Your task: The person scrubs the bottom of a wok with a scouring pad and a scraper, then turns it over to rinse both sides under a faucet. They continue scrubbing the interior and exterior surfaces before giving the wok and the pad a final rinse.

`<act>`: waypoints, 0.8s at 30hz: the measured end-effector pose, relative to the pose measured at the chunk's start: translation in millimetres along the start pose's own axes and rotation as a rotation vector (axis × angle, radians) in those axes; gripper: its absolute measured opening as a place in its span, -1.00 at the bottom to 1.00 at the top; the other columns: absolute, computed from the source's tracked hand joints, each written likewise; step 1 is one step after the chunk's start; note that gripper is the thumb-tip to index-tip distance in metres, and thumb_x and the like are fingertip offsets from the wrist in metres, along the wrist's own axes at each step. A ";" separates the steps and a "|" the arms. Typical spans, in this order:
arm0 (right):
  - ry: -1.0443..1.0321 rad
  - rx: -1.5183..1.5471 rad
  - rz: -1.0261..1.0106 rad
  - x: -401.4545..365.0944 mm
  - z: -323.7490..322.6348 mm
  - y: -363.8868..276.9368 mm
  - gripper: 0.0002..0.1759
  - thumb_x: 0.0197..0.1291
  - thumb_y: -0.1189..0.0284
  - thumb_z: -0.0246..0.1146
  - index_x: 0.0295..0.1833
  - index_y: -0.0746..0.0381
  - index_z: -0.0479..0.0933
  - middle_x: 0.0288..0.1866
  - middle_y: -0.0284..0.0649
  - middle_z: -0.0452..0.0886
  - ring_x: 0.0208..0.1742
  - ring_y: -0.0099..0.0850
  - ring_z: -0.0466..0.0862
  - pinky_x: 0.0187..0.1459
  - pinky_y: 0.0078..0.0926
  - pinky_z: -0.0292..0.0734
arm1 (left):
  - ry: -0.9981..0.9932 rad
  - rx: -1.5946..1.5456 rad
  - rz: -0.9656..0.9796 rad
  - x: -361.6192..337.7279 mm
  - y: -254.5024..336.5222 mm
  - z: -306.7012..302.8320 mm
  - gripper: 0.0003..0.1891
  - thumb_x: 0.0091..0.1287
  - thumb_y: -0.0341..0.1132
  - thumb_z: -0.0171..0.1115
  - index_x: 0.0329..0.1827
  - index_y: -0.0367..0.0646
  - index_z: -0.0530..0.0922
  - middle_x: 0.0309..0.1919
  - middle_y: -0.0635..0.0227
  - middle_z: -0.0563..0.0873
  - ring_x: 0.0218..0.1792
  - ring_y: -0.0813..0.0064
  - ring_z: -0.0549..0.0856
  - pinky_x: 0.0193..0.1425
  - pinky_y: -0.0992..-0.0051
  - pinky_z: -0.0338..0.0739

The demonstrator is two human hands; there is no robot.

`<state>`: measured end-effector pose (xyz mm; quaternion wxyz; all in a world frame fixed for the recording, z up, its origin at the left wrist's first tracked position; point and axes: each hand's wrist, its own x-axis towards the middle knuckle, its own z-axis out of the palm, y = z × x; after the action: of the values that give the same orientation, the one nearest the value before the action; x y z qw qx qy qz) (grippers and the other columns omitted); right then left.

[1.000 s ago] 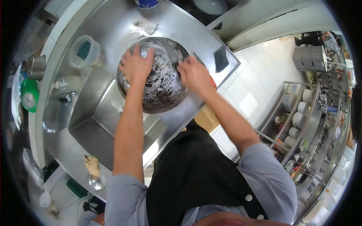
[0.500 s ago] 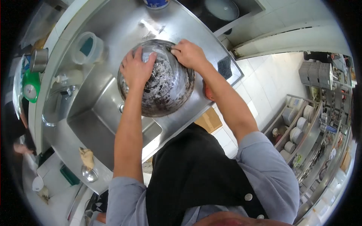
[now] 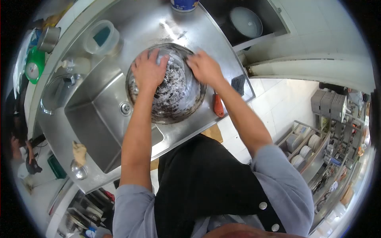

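Note:
A large round metal pan point(image 3: 174, 99), its outer bottom blackened and patchy with pale residue, lies on the steel counter point(image 3: 158, 14) beside the sink. My left hand point(image 3: 150, 71) rests on its upper left part, fingers spread. Near the upper right rim is my right hand point(image 3: 204, 67), its fingers bent together against the pan; whatever they hold is too small or blurred to make out. An orange-red handle point(image 3: 218, 105) lies on the counter right of the pan, below a dark scouring pad point(image 3: 238, 84).
The steel sink point(image 3: 95, 115) lies left of the pan. A clear tub point(image 3: 101, 37) with a green pad stands at the upper left, a blue container point(image 3: 184, 4) at the top. Dish shelves point(image 3: 305, 148) stand at the right. Another person's hand point(image 3: 29, 152) shows at far left.
The view has shifted, showing more of the orange-red handle and the sink drain. My right hand has moved slightly along the pan's upper right side; my left hand stays on the pan.

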<state>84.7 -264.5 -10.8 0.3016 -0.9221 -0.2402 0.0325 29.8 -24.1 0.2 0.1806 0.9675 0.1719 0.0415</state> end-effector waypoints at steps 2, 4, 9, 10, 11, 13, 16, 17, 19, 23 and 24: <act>0.008 -0.018 -0.031 -83.8 -22.9 -24.8 -0.74 0.53 0.19 0.43 0.15 0.04 0.87 0.13 -0.09 0.76 0.01 0.03 0.85 -0.01 0.03 0.80 | 0.009 0.028 -0.014 -0.6 2.8 -1.9 -0.34 0.63 0.33 0.24 0.61 0.19 0.72 0.68 0.14 0.62 0.71 -0.01 0.49 0.83 -0.19 0.20; -0.024 -0.048 -0.047 -75.8 -25.7 -27.1 -0.70 0.58 0.17 0.40 0.20 0.04 0.89 0.16 -0.09 0.78 0.05 0.01 0.87 0.04 0.03 0.79 | 0.008 0.040 -0.009 -2.2 5.0 -2.1 -0.36 0.65 0.31 0.23 0.61 0.19 0.72 0.68 0.15 0.63 0.71 -0.01 0.49 0.83 -0.19 0.20; -0.233 -0.150 -0.084 65.0 -11.8 -27.4 -0.69 0.62 0.12 0.34 0.16 0.01 0.89 0.12 0.01 0.80 0.05 0.11 0.86 0.05 0.08 0.78 | 0.029 0.023 0.017 -3.9 -1.5 0.6 -0.40 0.69 0.26 0.19 0.62 0.21 0.71 0.68 0.18 0.63 0.70 0.02 0.50 0.83 -0.16 0.21; -0.212 -0.140 -0.096 68.8 -5.9 -23.4 -0.69 0.61 0.12 0.34 0.17 0.02 0.88 0.10 0.04 0.81 0.05 0.13 0.85 0.06 0.12 0.78 | 0.027 0.035 0.013 -4.9 -1.2 2.2 -0.41 0.70 0.25 0.18 0.63 0.22 0.71 0.67 0.19 0.64 0.70 0.03 0.51 0.83 -0.15 0.21; -0.188 -0.132 -0.109 69.6 -1.6 -20.1 -0.68 0.60 0.12 0.34 0.18 0.03 0.87 0.08 0.07 0.81 0.06 0.16 0.85 0.06 0.15 0.78 | 0.027 0.045 0.010 -4.1 -1.0 3.0 -0.41 0.71 0.24 0.17 0.63 0.22 0.71 0.67 0.20 0.64 0.69 0.04 0.51 0.82 -0.14 0.22; -0.023 -0.054 -0.121 -19.9 -17.2 -24.7 -0.72 0.57 0.19 0.41 0.21 0.05 0.86 0.07 -0.05 0.77 -0.01 0.08 0.86 0.01 0.08 0.79 | 0.033 0.057 -0.001 -0.3 -0.5 1.6 -0.42 0.72 0.22 0.16 0.63 0.22 0.70 0.66 0.21 0.65 0.68 0.05 0.52 0.82 -0.14 0.22; 0.000 -0.065 -0.149 -72.0 -29.5 -24.3 -0.75 0.54 0.25 0.46 0.20 0.06 0.84 0.07 -0.16 0.71 -0.05 0.01 0.85 -0.04 0.03 0.78 | 0.019 0.070 -0.003 -2.6 3.6 -2.0 -0.43 0.73 0.21 0.15 0.63 0.20 0.70 0.65 0.21 0.65 0.68 0.06 0.53 0.81 -0.14 0.23; -0.001 -0.071 -0.145 -76.3 -28.9 -25.2 -0.76 0.54 0.26 0.47 0.19 0.06 0.83 0.07 -0.19 0.70 -0.06 0.00 0.85 -0.05 0.01 0.78 | 0.011 0.068 0.001 -4.2 4.5 -3.5 -0.43 0.74 0.21 0.14 0.63 0.20 0.70 0.65 0.21 0.65 0.68 0.06 0.53 0.81 -0.14 0.24; -0.077 -0.134 -0.167 2.3 -24.4 -35.9 -0.75 0.58 0.19 0.40 0.13 0.06 0.86 0.06 -0.09 0.77 -0.03 0.06 0.86 -0.01 0.08 0.79 | 0.021 0.064 0.008 -1.8 2.1 -4.3 -0.43 0.74 0.20 0.13 0.63 0.19 0.71 0.65 0.20 0.65 0.68 0.06 0.53 0.81 -0.15 0.24; -0.202 -0.192 -0.104 80.1 4.6 -32.3 -0.67 0.63 0.12 0.32 0.19 0.00 0.90 0.10 -0.05 0.81 0.05 0.07 0.86 0.03 0.08 0.78 | 0.014 0.050 0.015 -3.7 -1.8 0.9 -0.44 0.76 0.19 0.11 0.63 0.19 0.71 0.65 0.19 0.65 0.67 0.04 0.54 0.80 -0.18 0.25; -0.146 -0.205 -0.082 48.2 -4.4 -40.4 -0.69 0.61 0.15 0.36 0.22 0.00 0.89 0.12 -0.08 0.79 0.04 0.03 0.87 0.03 0.03 0.80 | 0.014 0.039 0.009 -1.2 -0.9 0.0 -0.44 0.76 0.19 0.11 0.63 0.19 0.70 0.64 0.19 0.65 0.67 0.03 0.54 0.80 -0.18 0.25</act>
<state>111.0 -216.2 19.9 0.1886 -0.9327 -0.3011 0.0625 28.4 -23.7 -0.2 0.1602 0.9714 0.1695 0.0455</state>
